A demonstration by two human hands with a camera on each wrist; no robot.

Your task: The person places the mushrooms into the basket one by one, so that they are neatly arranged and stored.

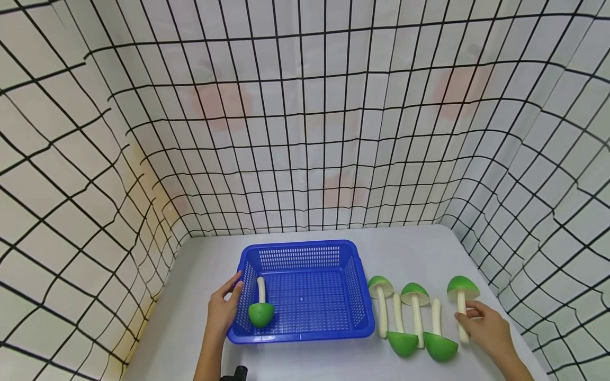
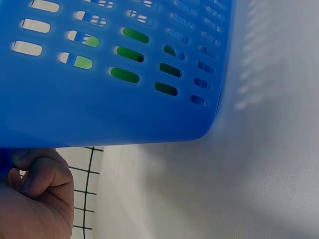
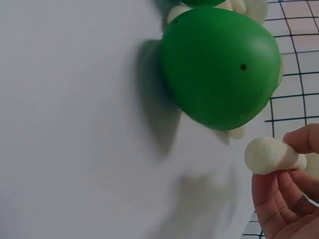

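Note:
A blue plastic basket (image 1: 305,337) stands on the table, and my left hand (image 1: 223,307) grips its left rim. In the left wrist view the curled thumb and fingers (image 2: 47,181) meet at the basket's rim (image 2: 99,122). One green-capped toy mushroom (image 1: 261,315) lies inside at the left, stem pointing away. At the far right my right hand (image 1: 491,329) pinches the white stem of another toy mushroom (image 1: 462,288). The right wrist view shows that stem's end (image 3: 266,155) between thumb and fingers; its cap is hidden there.
Several more green-capped mushrooms (image 1: 414,296) lie in a row between the basket and my right hand, caps alternating near and far. Black wire mesh (image 1: 305,143) encloses the table's back and both sides. A small black object (image 1: 240,373) shows at the bottom edge.

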